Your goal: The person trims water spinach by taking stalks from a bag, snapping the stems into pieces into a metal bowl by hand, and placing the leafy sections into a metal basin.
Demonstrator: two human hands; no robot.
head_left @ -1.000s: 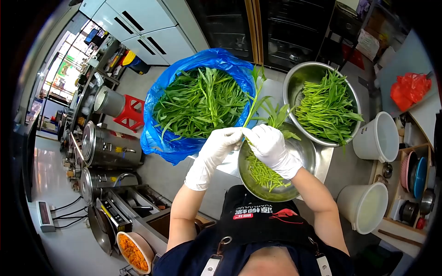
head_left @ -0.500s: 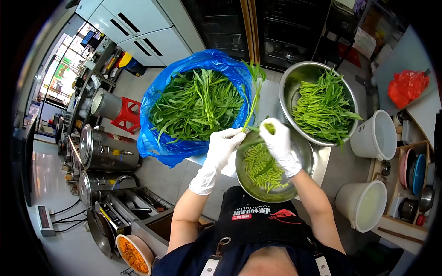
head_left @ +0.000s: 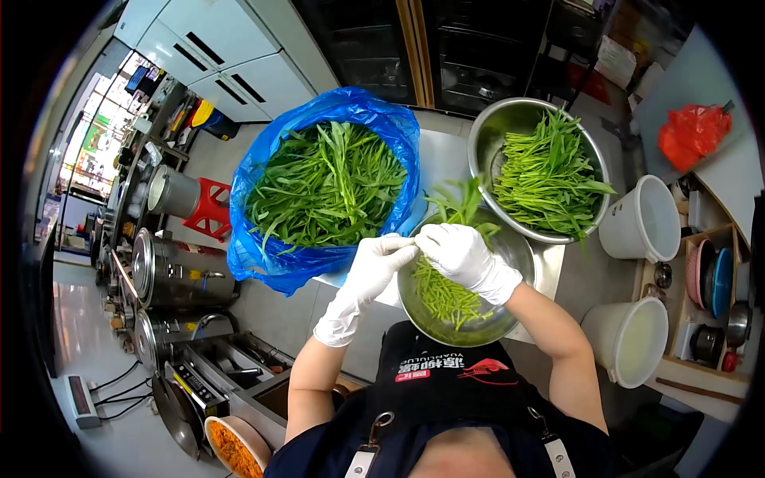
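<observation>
My left hand, in a white glove, has thumb and fingers pinched at the end of a water spinach stalk. Touching its fingertips, my right hand, gloved too, is closed on the same stalk, and the leafy top sticks out beyond it. Most of the stem is hidden by the fingers. Both hands are over a steel bowl with short green stem pieces in it. Left of it a blue plastic bag is full of leafy water spinach.
A larger steel bowl with bundled greens stands at the back right of the metal table. White buckets stand to the right. Steel pots and a red stool are on the left.
My right hand has moved up and left to meet my left hand. The stalk that stood upright from my left hand now leans over the bowl, its leaves beyond my right hand.
</observation>
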